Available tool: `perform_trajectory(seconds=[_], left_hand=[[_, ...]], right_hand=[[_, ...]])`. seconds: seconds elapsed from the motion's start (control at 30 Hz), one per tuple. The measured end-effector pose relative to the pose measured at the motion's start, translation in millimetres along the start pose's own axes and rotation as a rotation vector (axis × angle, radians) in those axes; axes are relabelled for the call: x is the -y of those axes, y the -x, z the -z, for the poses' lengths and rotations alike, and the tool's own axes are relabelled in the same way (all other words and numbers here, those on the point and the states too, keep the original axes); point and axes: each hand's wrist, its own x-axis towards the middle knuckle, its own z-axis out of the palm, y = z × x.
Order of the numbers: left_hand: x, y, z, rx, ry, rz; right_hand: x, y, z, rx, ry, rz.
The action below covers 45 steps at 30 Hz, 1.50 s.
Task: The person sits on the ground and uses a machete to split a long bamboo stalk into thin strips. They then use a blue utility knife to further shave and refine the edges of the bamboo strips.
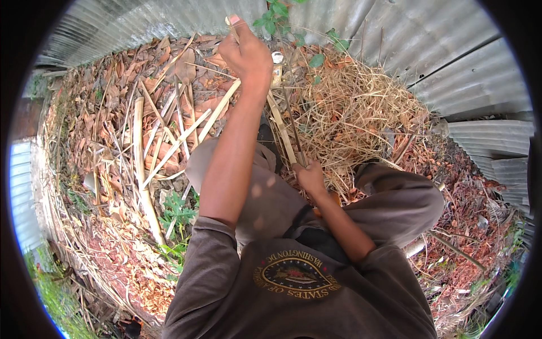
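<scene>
My left hand [248, 56] is raised at the far side, over the dry leaves. Its fingers are closed round a pale bamboo strip [228, 21], whose tip shows beside the thumb; the hand hides most of it. Low between my knees, my right hand [310, 177] is closed on a long, thin, dark blade-like piece [292, 114], seen nearly edge-on and pointing away from me. A pale split bamboo strip [281, 125] lies along its left side, its near end touching my right fingers. Whether that strip is also gripped, I cannot tell.
Several split bamboo pieces [139, 152] lie on dry leaves to the left. A heap of fine straw-like shavings [355, 107] is at the right. Beyond my left hand stands a small container [276, 74]. Corrugated metal sheets [446, 62] wall the far side. My legs are bent.
</scene>
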Motion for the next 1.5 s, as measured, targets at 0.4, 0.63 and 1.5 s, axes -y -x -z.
perform_trajectory(seconds=[0.4, 0.63, 1.5], left_hand=[[-0.3, -12.1, 3.1, -0.016, 0.020, -0.029], [16.1, -18.3, 17.2, 0.033, 0.082, -0.024], [37.9, -40.4, 48.1, -0.011, 0.283, 0.367]], right_hand=[[-26.5, -35.9, -35.4, 0.098, -0.135, -0.240], [41.0, -10.8, -15.3, 0.070, -0.165, -0.016], [15.6, -36.5, -52.7, 0.270, -0.395, -0.087]])
